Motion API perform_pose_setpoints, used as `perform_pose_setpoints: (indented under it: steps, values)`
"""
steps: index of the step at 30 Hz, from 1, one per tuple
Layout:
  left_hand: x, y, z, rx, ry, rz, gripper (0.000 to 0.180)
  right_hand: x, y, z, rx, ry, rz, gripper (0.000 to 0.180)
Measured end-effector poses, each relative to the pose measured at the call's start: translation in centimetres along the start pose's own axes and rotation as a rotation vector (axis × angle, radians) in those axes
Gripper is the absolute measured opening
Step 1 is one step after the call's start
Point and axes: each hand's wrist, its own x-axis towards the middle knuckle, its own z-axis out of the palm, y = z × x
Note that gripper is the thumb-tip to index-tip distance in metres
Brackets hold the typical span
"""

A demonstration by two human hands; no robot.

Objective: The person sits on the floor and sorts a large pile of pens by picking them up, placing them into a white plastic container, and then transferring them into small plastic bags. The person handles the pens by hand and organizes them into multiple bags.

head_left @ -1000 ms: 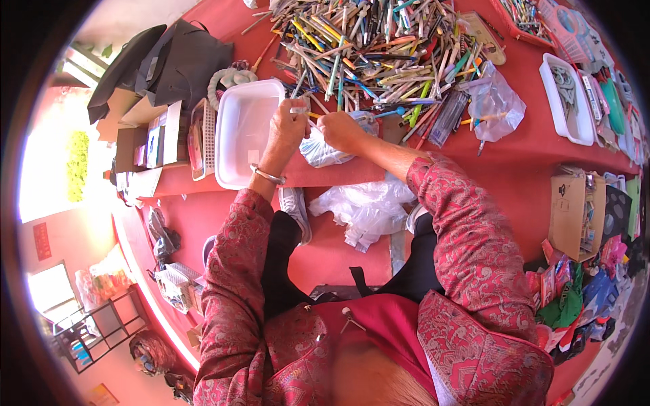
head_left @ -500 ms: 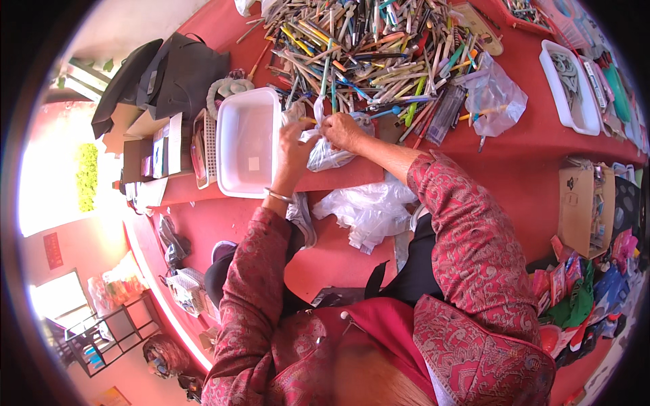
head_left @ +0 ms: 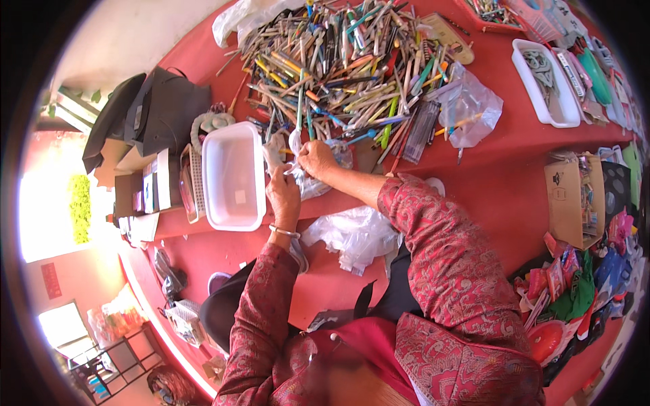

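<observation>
At the near edge of the red-covered table, a thin clear plastic bag (head_left: 313,189) sits with its twisted neck drawn up between my hands. My right hand (head_left: 317,161) is closed, fingers pinching the bag's neck. Lower and to the left, my left hand (head_left: 282,195) is also closed on the bag's gathered plastic, its fingertips close to the right hand. What the bag contains is hard to make out. Just left of my left hand stands an empty white plastic tub (head_left: 233,176). A large heap of pens and pencils (head_left: 338,74) spreads out beyond both hands.
A crumpled plastic bag (head_left: 355,233) lies below the table edge by my legs. Another clear bag (head_left: 470,108) rests right of the heap. Farther right are a white tray (head_left: 569,116) and a cardboard box (head_left: 563,203). A black bag (head_left: 166,108) stands at the left.
My left hand has gone from beside the knot to below my right hand, still on the plastic. The whole view has shifted slightly, with the tub and heap now lower and farther left.
</observation>
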Motion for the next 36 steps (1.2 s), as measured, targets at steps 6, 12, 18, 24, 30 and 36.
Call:
perform_pose_setpoints:
  steps: [6,12,18,24,30,36]
  values:
    - [1.4,-0.5,-0.4,-0.235,-0.276,-0.328,0.020,-0.3,-1.4,-1.1,0.099,-0.181,0.048,0.011]
    - [1.5,-0.6,-0.4,-0.227,-0.232,-0.158,0.018,-0.2,-1.2,-1.9,0.201,-0.326,0.068,0.015]
    - [1.4,-0.2,-1.0,-0.531,-0.210,-0.195,0.025,-0.5,-1.9,-2.3,0.268,-0.350,0.107,0.012]
    - [1.8,1.5,-1.4,-0.539,-0.449,-0.193,0.032,-0.6,-2.5,-3.0,0.336,-0.355,0.085,0.006]
    - [1.4,-0.9,-0.7,-0.621,-0.381,-0.305,0.023,-0.7,-2.9,-2.9,0.447,-0.355,0.188,0.006]
    - [1.8,-2.2,-0.2,-0.782,-0.441,-0.368,0.017,-0.6,-2.3,-2.7,0.440,-0.318,0.114,0.004]
